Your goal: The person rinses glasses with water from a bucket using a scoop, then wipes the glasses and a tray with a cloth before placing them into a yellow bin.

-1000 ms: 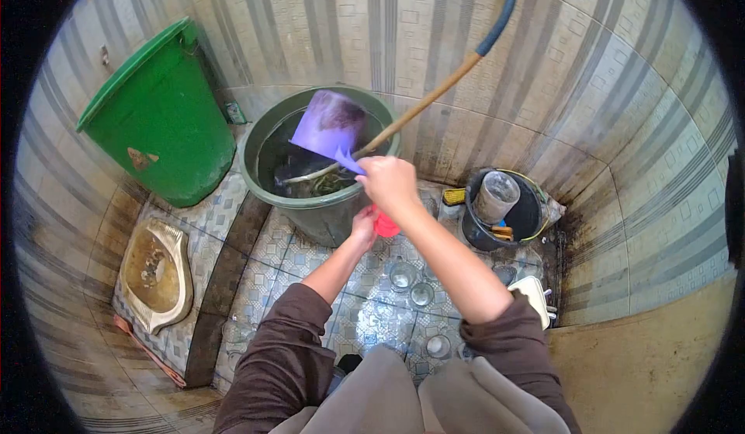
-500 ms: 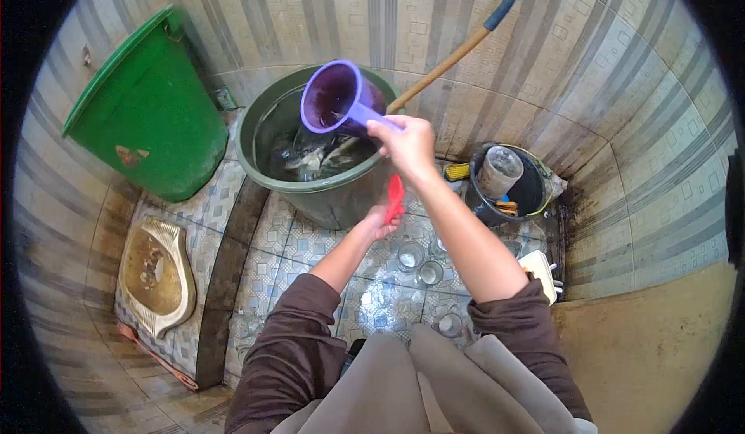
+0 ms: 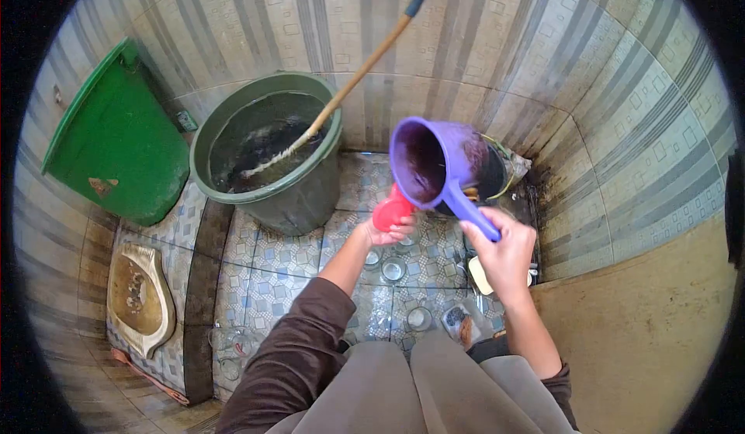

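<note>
My right hand (image 3: 508, 249) is closed around the handle of a purple water dipper (image 3: 464, 151), tilted with its mouth facing left. The inside of the dipper looks dark. Just below its rim, my left hand (image 3: 380, 234) grips a small red plastic cup (image 3: 392, 210), which overlaps the dipper's lower edge in this view. Several drinking glasses (image 3: 393, 269) stand on the tiled floor beneath my hands. To the left of them is a round dark-green tub (image 3: 203, 168) holding water.
A hose (image 3: 365, 69) hangs down into the tub. Behind the dipper, a black bucket (image 3: 490, 174) is partly hidden. A bright green barrel (image 3: 128, 147) and a squat toilet (image 3: 166, 302) occupy the raised step at left. A clear plastic container (image 3: 467, 321) lies near my knees.
The purple dipper has moved from over the tub's water to the right, beside the red cup. The left hand keeps the cup, and the view has shifted right.
</note>
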Demonstrator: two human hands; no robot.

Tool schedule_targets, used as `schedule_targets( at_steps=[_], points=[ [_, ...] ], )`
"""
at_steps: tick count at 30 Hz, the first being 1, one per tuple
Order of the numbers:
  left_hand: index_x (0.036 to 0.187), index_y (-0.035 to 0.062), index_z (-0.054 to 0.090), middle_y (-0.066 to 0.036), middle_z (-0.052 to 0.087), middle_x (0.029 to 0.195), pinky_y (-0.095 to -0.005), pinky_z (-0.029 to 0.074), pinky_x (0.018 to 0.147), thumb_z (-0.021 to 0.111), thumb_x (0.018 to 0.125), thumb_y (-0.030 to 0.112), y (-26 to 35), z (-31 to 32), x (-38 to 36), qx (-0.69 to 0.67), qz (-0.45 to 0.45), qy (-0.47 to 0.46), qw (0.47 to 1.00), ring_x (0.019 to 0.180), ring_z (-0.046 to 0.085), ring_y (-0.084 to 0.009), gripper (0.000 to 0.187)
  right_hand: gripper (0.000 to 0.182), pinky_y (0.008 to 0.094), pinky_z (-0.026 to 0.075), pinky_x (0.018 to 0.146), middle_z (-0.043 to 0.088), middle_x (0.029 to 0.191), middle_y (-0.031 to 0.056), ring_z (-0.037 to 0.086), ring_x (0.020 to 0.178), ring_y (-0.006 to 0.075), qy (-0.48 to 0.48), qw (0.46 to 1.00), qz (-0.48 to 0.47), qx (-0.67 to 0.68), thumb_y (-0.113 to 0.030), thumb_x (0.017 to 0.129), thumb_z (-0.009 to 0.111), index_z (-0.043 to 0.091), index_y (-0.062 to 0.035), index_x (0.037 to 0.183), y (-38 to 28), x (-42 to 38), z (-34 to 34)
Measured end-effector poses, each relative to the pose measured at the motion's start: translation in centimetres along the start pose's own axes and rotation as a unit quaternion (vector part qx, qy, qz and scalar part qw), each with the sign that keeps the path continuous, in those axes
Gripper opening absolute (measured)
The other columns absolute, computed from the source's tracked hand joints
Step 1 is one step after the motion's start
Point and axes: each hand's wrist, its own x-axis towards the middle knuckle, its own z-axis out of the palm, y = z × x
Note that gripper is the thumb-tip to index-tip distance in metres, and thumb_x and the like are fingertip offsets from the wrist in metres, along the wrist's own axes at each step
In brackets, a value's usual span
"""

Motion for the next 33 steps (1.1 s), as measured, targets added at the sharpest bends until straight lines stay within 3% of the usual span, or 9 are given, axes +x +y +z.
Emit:
schedule_targets(
  at_steps=[6, 10, 19, 21, 23, 25, 30, 32, 33],
  points=[
    [0.072, 0.0046, 0.040, -0.001, 0.036, 0.057, -0.0201, 0.032, 0.043, 0.045, 0.081, 0.045, -4.7, -3.6, 4.5, -0.080, -0.043, -0.053, 0.994, 0.046, 0.037, -0.0097, 0.042, 0.018, 0.0322, 0.043, 0.049, 0.058, 0.062, 0.0141, 0.057, 0.054, 0.0276, 0.043, 0.995, -0.006, -0.095, -0.012, 0.065, 0.068, 0.061, -0.0012, 0.076, 5.0, -3.9, -1.8],
    [0.081, 0.0040, 0.048, -0.003, 0.043, 0.059, -0.0207, 0.033, 0.041, 0.041, 0.083, 0.046, -6.0, -5.3, 6.9, -0.115, 0.030, 0.064, 0.991, 0.044, 0.038, -0.0103, 0.043, 0.018, 0.0335, 0.044, 0.051, 0.059, 0.065, 0.0139, 0.058, 0.055, 0.0287, 0.034, 0.996, 0.014, -0.078, -0.014, 0.066, 0.068, 0.061, -0.0024, 0.078, 6.7, -4.7, -2.6],
    [0.094, 0.0089, 0.054, -0.002, 0.052, 0.068, -0.0224, 0.031, 0.038, 0.041, 0.083, 0.044, -7.1, -6.5, 8.8, -0.049, -0.006, 0.075, 0.996, 0.041, 0.035, -0.0088, 0.040, 0.017, 0.0336, 0.044, 0.051, 0.059, 0.063, 0.0117, 0.057, 0.055, 0.0278, 0.040, 0.995, 0.061, -0.075, -0.016, 0.066, 0.067, 0.061, -0.0059, 0.078, 8.6, -4.8, -3.1],
    [0.092, 0.0084, 0.053, -0.002, 0.050, 0.067, -0.0233, 0.032, 0.040, 0.042, 0.085, 0.034, -7.1, -7.7, 9.0, 0.272, -0.009, 0.393, 0.878, 0.043, 0.035, -0.0082, 0.029, 0.017, 0.0336, 0.044, 0.051, 0.059, 0.063, 0.0116, 0.057, 0.055, 0.0276, 0.046, 0.994, 0.063, -0.075, -0.016, 0.066, 0.067, 0.061, -0.0062, 0.079, 9.2, -4.6, -3.2],
    [0.092, 0.0062, 0.053, -0.006, 0.057, 0.076, -0.0309, 0.044, 0.055, 0.049, 0.082, 0.027, -6.6, -9.0, 9.3, 0.361, 0.022, 0.398, 0.843, 0.060, 0.053, -0.0157, 0.023, 0.019, 0.0332, 0.044, 0.051, 0.059, 0.065, 0.0113, 0.058, 0.056, 0.0266, 0.039, 0.994, 0.034, -0.098, -0.016, 0.066, 0.068, 0.061, -0.0053, 0.080, 9.6, -4.6, -3.2],
    [0.089, 0.0037, 0.052, -0.005, 0.055, 0.075, -0.0277, 0.043, 0.059, 0.044, 0.087, 0.017, -6.4, -9.7, 10.0, 0.581, 0.150, 0.503, 0.621, 0.062, 0.051, -0.0119, 0.016, 0.020, 0.0330, 0.044, 0.050, 0.060, 0.066, 0.0113, 0.058, 0.056, 0.0262, 0.043, 0.993, 0.018, -0.105, -0.015, 0.065, 0.068, 0.061, -0.0045, 0.081, 10.0, -4.7, -3.0],
    [0.094, -0.0004, 0.052, -0.020, 0.059, 0.089, -0.0368, 0.043, 0.073, 0.053, 0.078, 0.020, -5.3, -10.8, 10.0, 0.622, 0.149, 0.489, 0.593, 0.085, 0.058, -0.0299, 0.026, 0.022, 0.0321, 0.045, 0.051, 0.061, 0.068, 0.0111, 0.059, 0.056, 0.0255, 0.058, 0.993, -0.015, -0.103, -0.014, 0.065, 0.069, 0.061, -0.0025, 0.081, 10.4, -4.6, -2.5],
    [0.094, 0.0023, 0.053, -0.020, 0.059, 0.089, -0.0381, 0.044, 0.073, 0.054, 0.077, 0.021, -5.8, -5.3, 10.1, 0.738, 0.131, 0.486, 0.449, 0.086, 0.056, -0.0331, 0.025, 0.022, 0.0320, 0.046, 0.052, 0.061, 0.069, 0.0116, 0.059, 0.057, 0.0254, 0.048, 0.995, -0.008, -0.089, -0.013, 0.064, 0.069, 0.061, -0.0025, 0.082, 10.3, -4.7, -2.3],
    [0.094, 0.0023, 0.053, -0.020, 0.059, 0.089, -0.0381, 0.044, 0.073, 0.054, 0.077, 0.021, -5.9, -4.2, 10.2, 0.738, 0.130, 0.487, 0.449, 0.086, 0.056, -0.0331, 0.025, 0.022, 0.0320, 0.046, 0.052, 0.061, 0.069, 0.0116, 0.059, 0.057, 0.0254, 0.047, 0.995, -0.008, -0.088, -0.013, 0.064, 0.069, 0.061, -0.0025, 0.082, 10.2, -4.7, -2.2]
  ],
)
